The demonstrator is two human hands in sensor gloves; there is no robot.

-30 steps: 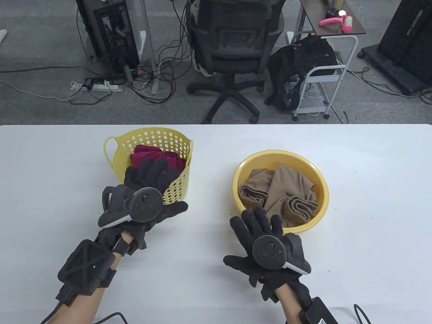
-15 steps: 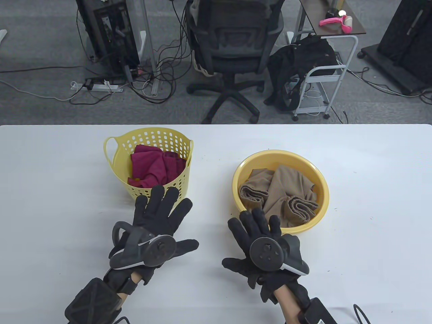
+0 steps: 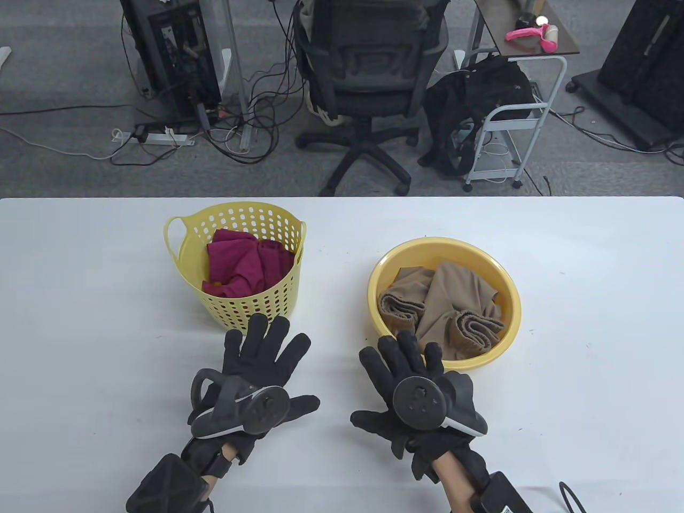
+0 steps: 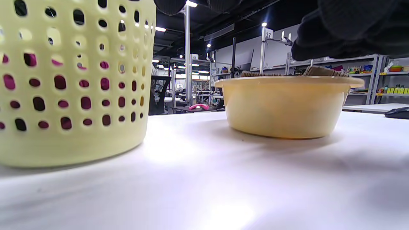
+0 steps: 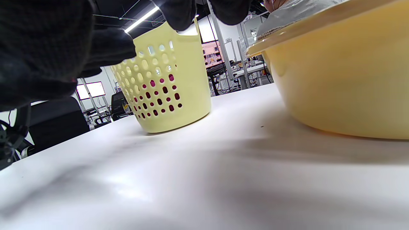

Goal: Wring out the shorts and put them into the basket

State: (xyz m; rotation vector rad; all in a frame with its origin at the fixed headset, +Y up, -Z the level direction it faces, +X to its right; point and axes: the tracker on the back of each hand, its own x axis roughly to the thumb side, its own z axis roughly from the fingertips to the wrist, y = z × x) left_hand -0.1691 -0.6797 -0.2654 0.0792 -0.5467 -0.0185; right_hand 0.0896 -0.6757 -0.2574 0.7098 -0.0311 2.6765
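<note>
Tan shorts [image 3: 451,310] lie crumpled in a round yellow basin [image 3: 510,288] right of centre. A perforated yellow basket [image 3: 262,307] at left centre holds a dark red garment [image 3: 240,264]. My left hand [image 3: 267,355] lies flat over the table just in front of the basket, fingers spread, holding nothing. My right hand [image 3: 403,355] is spread too, its fingertips at the basin's near rim, empty. The left wrist view shows the basket [image 4: 70,86] at left and the basin [image 4: 284,105] ahead. In the right wrist view the basin [image 5: 345,80] is close on the right and the basket [image 5: 166,86] further off.
The white table [image 3: 588,374] spreads bare around both containers. Beyond its far edge stand an office chair [image 3: 368,80], a computer tower [image 3: 176,53], floor cables and a small cart [image 3: 513,107] with a black bag.
My left hand has pulled back from over the basket toward me and to the right, uncovering the red garment. My right hand has barely shifted.
</note>
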